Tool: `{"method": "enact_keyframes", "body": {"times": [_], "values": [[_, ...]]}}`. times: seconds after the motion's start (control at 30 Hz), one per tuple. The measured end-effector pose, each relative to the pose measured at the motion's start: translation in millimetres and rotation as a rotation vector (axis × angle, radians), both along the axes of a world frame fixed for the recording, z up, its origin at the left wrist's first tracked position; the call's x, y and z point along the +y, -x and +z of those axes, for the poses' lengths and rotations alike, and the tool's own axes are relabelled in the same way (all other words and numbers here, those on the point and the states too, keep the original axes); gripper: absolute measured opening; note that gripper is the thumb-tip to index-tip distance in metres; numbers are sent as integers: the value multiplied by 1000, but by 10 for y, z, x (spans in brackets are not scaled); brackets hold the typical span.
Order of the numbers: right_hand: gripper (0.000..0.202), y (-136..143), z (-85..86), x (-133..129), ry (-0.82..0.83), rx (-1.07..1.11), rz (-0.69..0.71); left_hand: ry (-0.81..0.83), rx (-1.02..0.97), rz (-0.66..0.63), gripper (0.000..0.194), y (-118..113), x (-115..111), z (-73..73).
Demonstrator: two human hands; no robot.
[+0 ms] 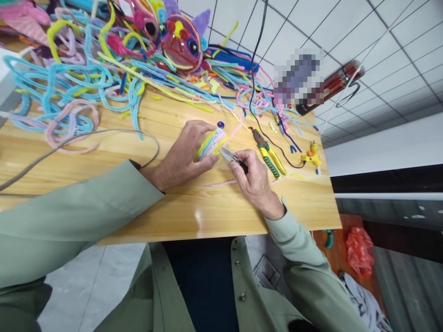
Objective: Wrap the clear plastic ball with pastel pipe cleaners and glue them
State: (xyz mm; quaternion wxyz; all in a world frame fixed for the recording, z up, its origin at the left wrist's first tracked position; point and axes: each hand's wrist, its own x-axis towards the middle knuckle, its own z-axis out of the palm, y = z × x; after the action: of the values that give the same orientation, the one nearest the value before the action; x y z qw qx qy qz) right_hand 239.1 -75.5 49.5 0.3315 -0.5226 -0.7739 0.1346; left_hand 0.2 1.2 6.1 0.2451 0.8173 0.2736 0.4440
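Observation:
My left hand [188, 154] is closed around a small piece wrapped in yellow, blue, white and pink pipe cleaners [212, 144], thumb on the near side and fingers on the far side. A pink pipe cleaner end [236, 129] sticks out from it to the upper right. In my right hand [252, 175] is a small knife or scissors-like tool with a dark handle and a pointed metal blade [226, 154]. Its tip is at the wrapped piece's right edge; whether it touches is unclear. A dark blue round cap [220, 124] lies just beyond my left fingers.
Pliers with green-yellow handles [272, 159] and a yellow glue gun [312, 157] with a black cord lie to the right. Loose pipe cleaners [72, 87] pile up at the back left. Behind them stands a colourful fish-like figure [182, 44]. A red cylinder [332, 87] is at the back right.

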Motion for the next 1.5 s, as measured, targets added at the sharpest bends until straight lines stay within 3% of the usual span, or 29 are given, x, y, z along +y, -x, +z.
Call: {"method": "enact_keyframes", "body": {"times": [0.37,0.63,1.17,1.5], "values": [[18,-2,-19,9,48,26,-4,35,24,9,53,9,6,-1],[14,-20,-41,-6,-21,61,-17,43,22,18,52,0,-4,11],[15,3,-51,28,61,77,-5,53,13,34,53,-17,3,-2],[15,-11,-61,24,79,116,-15,-13,-20,7,50,-8,12,-15]]}}
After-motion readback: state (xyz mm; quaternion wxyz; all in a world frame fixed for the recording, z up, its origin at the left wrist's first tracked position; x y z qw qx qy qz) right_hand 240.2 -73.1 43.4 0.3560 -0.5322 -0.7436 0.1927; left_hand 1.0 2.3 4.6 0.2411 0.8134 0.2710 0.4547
